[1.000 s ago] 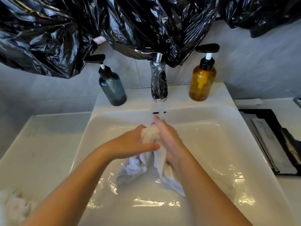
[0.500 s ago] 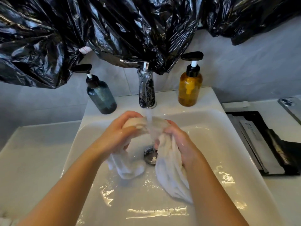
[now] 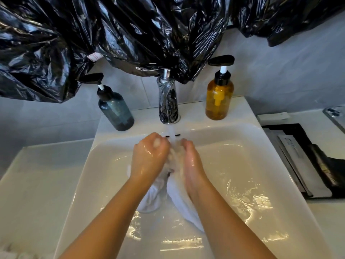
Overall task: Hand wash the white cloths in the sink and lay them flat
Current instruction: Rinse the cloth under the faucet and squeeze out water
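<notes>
White cloth [image 3: 179, 200]: bunched, gripped in curled fingers [image 3: 157, 143] of left hand [image 3: 149, 157] and right hand [image 3: 192, 163], under tap water [image 3: 172, 135]; loose ends hanging below fingers

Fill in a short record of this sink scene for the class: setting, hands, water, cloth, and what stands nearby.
Setting: white sink, basin wet
Hands: left hand and right hand both grip the white cloth, bunched between them
Water: faucet running, the stream landing on the cloth between the hands
Cloth ends: hang below the hands into the basin
Left of faucet: blue-grey pump bottle, upright
Right of faucet: amber pump bottle, upright
Above: black plastic sheeting
</notes>
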Motion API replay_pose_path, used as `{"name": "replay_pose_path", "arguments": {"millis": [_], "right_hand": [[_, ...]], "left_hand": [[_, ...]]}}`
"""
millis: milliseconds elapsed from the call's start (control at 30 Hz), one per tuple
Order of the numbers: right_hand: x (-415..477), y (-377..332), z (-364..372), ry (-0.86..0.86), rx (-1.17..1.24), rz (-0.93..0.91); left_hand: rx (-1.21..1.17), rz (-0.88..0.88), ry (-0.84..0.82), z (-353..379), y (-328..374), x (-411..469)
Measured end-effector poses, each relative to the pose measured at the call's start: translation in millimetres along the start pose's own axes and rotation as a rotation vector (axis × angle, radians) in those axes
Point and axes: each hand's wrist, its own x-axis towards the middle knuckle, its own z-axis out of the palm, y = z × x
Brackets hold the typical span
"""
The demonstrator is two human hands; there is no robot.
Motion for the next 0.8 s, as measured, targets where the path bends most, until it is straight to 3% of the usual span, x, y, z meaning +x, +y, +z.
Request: {"name": "replay_pose_path", "arguments": {"millis": [100, 200, 267, 333, 467, 567, 700, 800], "right_hand": [[-8.7, 3.2, 2.3, -0.036, 0.064, 0.09], [-6.6, 7.1, -0.4, -0.061, 0.082, -0.013], [-5.9, 4.2, 0.2, -0.005, -0.036, -0.028], [-9.1, -3.8, 2.4, 0.028, -0.064, 0.013], [-9.7, -4.4, -2.1, 0.053, 0.107, 0.049], [-10.4, -2.8, 1.4, -0.018, 0.077, 0.064], [-14.8, -1.5, 8.1, 0.003, 0.01, 0.125], [-4.6, 0.1, 1.1, 0.055, 0.067, 0.067]], "left_hand": [[0.049, 0.082, -0.076, 12.8, 4.4, -24.6], [0.242, 0.07, 0.007, 23.2, 5.3, -2.4], [0.328, 0.018, 0.012, 17.4, 4.0, 17.5], [0.295, -0.023, 0.002, 5.0, 1.4, 24.8], [0.26, 0.117, -0.11, 12.0, 10.2, -13.6], [0.321, 0.198, -0.014, 27.3, 8.9, -13.1], [0.426, 0.018, -0.004, 9.6, -0.5, 25.8], [0.377, 0.076, -0.077, 0.7, -1.3, 10.2]]}}
